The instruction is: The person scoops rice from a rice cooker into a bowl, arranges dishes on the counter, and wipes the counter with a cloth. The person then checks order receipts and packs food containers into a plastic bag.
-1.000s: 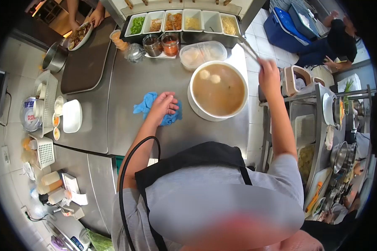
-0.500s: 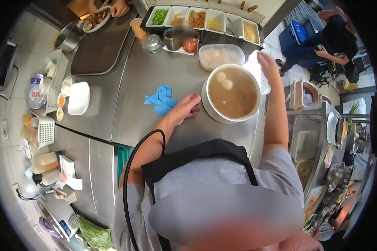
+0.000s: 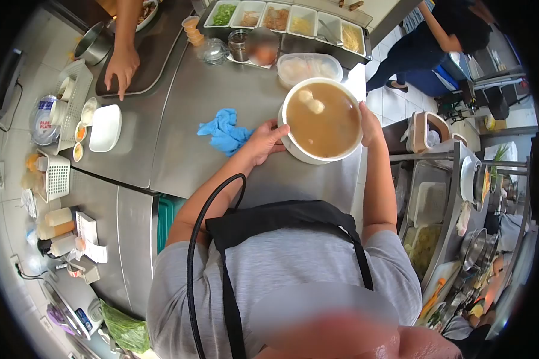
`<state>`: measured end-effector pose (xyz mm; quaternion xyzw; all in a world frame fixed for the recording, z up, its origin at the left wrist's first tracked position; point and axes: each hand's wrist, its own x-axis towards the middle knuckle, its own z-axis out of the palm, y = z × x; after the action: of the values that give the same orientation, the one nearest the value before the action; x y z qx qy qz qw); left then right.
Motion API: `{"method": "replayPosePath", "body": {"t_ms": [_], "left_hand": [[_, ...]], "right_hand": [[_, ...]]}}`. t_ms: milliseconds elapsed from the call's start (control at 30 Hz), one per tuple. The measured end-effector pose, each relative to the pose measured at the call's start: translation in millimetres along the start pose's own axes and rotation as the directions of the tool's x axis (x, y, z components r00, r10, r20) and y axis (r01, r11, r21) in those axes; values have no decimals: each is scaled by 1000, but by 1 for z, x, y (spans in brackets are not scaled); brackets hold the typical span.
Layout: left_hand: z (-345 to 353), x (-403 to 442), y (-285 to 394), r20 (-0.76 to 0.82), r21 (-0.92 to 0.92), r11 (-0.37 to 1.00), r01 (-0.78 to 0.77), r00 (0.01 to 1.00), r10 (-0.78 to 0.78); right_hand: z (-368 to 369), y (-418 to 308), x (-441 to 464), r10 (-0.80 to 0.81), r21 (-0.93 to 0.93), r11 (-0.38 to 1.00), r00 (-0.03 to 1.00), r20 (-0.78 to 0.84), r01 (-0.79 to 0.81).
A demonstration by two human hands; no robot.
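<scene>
A white round bowl of soup [image 3: 324,157] is at the right end of the steel counter, full of brown broth with pale balls [image 3: 310,102] floating near its far side. My left hand [image 3: 267,141] grips the bowl's left side, thumb over the rim. On the opposite side, my right hand [image 3: 371,124] is wrapped against the wall. Whether the bowl's base touches the counter I cannot tell. A crumpled blue cloth or glove [image 3: 224,131] lies left of my left hand. Just beyond the bowl sits a clear lidded container [image 3: 309,68] with pale contents.
Another person's hand [image 3: 123,67] reaches over the brown tray [image 3: 156,60] toward a white rectangular dish [image 3: 106,128]. Topping tubs [image 3: 304,26] line the counter's far edge, with jars [image 3: 238,45] before them. A person in dark clothes [image 3: 428,45] stands beyond at right.
My right hand has come back from beyond the bowl onto its right side. My left hand has closed on the left side. Another person's arm has stretched in over the tray.
</scene>
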<state>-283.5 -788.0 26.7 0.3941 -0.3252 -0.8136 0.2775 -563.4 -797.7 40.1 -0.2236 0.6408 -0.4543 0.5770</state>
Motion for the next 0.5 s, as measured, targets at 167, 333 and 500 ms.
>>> {"method": "replayPosePath", "body": {"t_ms": [167, 333, 500], "left_hand": [[-12, -18, 12, -3, -19, 998, -66, 998, 66], [-32, -53, 31, 23, -48, 987, -153, 988, 154], [-71, -99, 46, -93, -84, 985, -152, 985, 144]], "right_hand": [[21, -26, -18, -6, 9, 1000, 1000, 15, 6], [53, -31, -13, -58, -15, 998, 995, 81, 59], [122, -34, -27, -6, -20, 1000, 977, 211, 11]]}}
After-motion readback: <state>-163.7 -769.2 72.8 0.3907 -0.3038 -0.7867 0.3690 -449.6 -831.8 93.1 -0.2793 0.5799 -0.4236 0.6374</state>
